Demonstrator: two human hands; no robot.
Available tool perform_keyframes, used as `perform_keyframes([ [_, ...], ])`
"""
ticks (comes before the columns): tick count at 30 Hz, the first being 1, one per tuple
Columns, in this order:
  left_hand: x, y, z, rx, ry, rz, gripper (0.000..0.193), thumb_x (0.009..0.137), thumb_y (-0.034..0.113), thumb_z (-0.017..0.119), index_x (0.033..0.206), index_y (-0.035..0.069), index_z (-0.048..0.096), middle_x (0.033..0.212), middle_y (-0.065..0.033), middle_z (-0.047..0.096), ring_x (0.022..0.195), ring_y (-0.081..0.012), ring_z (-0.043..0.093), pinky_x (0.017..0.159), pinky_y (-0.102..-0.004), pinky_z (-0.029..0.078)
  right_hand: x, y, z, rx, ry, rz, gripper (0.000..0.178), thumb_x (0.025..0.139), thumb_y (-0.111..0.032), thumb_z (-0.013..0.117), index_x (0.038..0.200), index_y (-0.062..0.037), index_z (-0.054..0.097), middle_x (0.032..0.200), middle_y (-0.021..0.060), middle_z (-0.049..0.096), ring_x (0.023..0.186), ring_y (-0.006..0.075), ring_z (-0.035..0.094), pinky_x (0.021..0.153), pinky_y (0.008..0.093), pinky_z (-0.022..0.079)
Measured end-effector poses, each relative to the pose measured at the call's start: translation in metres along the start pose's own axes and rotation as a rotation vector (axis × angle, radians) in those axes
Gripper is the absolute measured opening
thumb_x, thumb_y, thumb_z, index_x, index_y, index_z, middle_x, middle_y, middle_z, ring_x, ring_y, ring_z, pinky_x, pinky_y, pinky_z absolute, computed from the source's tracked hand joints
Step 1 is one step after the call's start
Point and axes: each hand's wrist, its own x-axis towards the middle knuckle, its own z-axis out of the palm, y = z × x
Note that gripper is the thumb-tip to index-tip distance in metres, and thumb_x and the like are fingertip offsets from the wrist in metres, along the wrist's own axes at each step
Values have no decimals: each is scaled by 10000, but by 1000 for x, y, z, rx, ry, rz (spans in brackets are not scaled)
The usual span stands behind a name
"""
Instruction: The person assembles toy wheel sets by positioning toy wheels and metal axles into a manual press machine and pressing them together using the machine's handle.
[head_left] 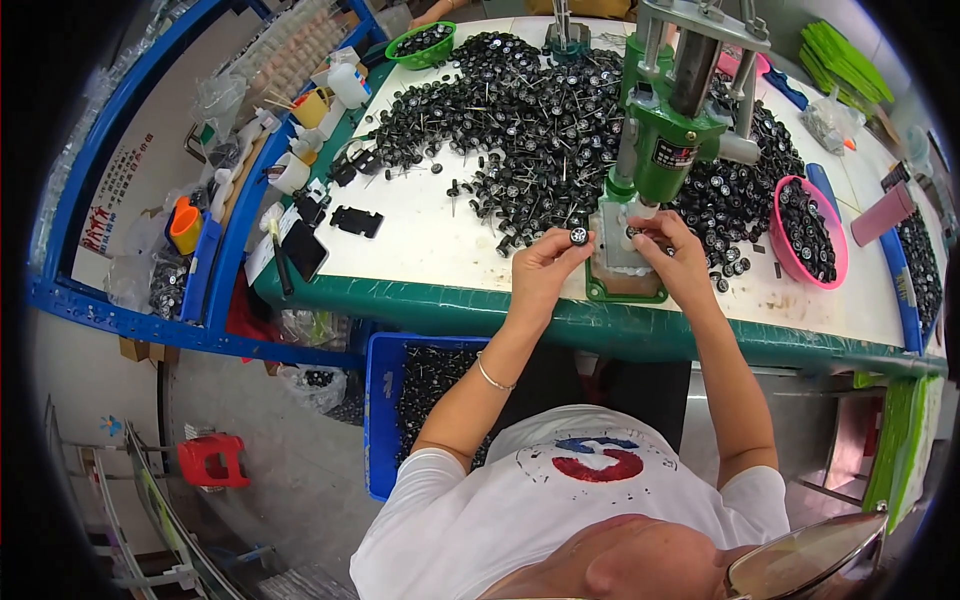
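Note:
Between the thumb and fingertips of my left hand (pixel 543 265) is a small black toy wheel (pixel 579 236) with a silver hub, held just left of the press base. My right hand (pixel 676 257) pinches at the metal plate (pixel 612 245) of the green hand press (pixel 662 150), right under its ram. A dark round part shows at those fingertips, seemingly another wheel, mostly hidden by the fingers. Behind both hands spreads a big heap of black wheels (pixel 540 130), several on thin metal axles.
At the right stands a pink basket (pixel 840 262) of wheels, near a pink cylinder (pixel 882 213). A green basket (pixel 447 50) sits far left. A phone (pixel 303 248) lies by the table's left edge. Below, a blue bin (pixel 381 420) holds small black parts.

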Motion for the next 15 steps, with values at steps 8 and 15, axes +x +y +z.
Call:
perform_keyframes([
  [8,11,5,8,12,-55,75,107,866,6,691,962,14,739,961,-15,669,929,-104,619,878,-246,474,11,1,-4,-14,-9,17,228,893,-89,642,1107,-8,651,994,23,634,860,90,579,816,257,472],
  [15,3,-3,-12,268,9,132,104,828,46,739,870,-38,693,841,-18,623,804,-85,569,742,-239,445,8,11,-10,-55,-26,36,267,872,-102,662,1115,6,632,1048,44,615,900,135,601,846,271,470],
])
